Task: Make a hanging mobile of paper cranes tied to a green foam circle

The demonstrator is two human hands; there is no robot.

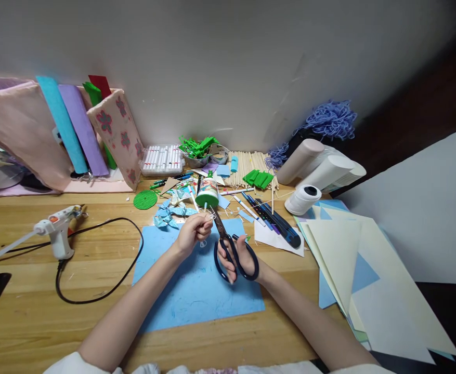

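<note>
My left hand (pixel 194 231) is closed in a pinch on a thin white string, with small loops showing at the fingers and just below them. My right hand (pixel 241 257) grips a pair of scissors (pixel 220 227) with large dark handles. The blades point up and left, their tips close to my left fingertips; whether they touch the string I cannot tell. Just beyond my left hand stands a small decorated cup-shaped piece (pixel 207 195) with a green rim. A blue sheet (pixel 200 296) lies beneath both hands.
A glue gun (pixel 60 228) with its looping black cord lies at left. Crumpled blue paper strips (pixel 167 215), a green disc (pixel 145 199), pens (pixel 269 213) and wooden sticks (pixel 247 166) crowd the back. A thread spool (pixel 303 200) and paper sheets (pixel 383 280) are at right.
</note>
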